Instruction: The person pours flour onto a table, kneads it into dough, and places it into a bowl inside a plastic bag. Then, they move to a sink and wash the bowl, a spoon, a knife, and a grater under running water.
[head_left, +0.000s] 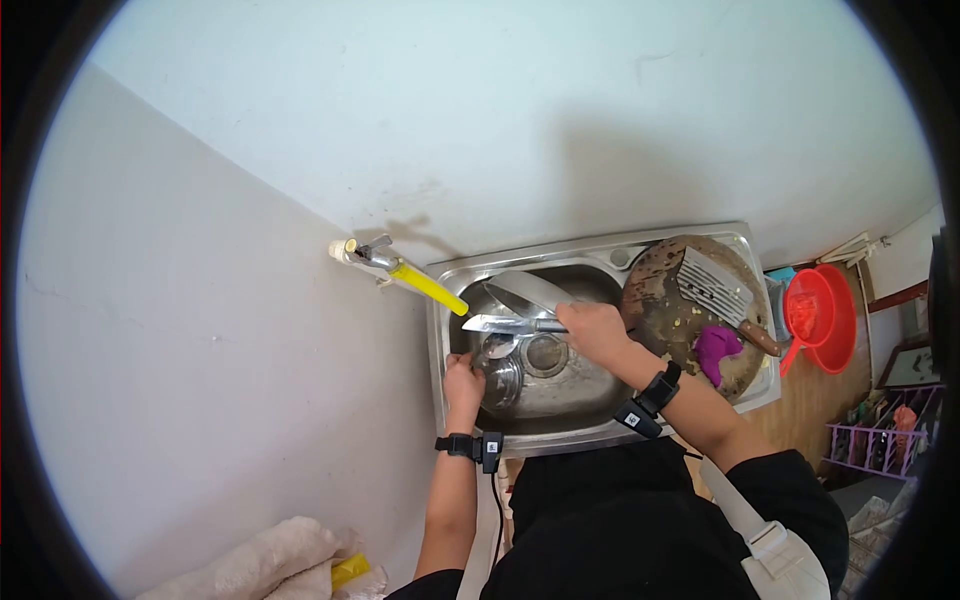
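My right hand [593,335] is closed around the handle of a knife [495,324], its blade pointing left over the sink [590,395]. A broader metal blade [530,290] lies just behind it and runs up to the same hand. My left hand [463,385] is at the sink's left side with its fingers curled in; I cannot tell what they hold. Beside those fingers, a shiny round bowl [503,382] sits in the basin, with a spoon [498,347] at its upper edge. The yellow hose of the tap [430,288] ends above the knife tip.
A round, stained chopping board [650,300] covers the sink's right side. On it lie a slotted turner [715,287] with a brown handle and a purple cloth [717,350]. Red plastic basins [838,330] stand farther right, past a purple rack [865,448]. White wall rises behind and left.
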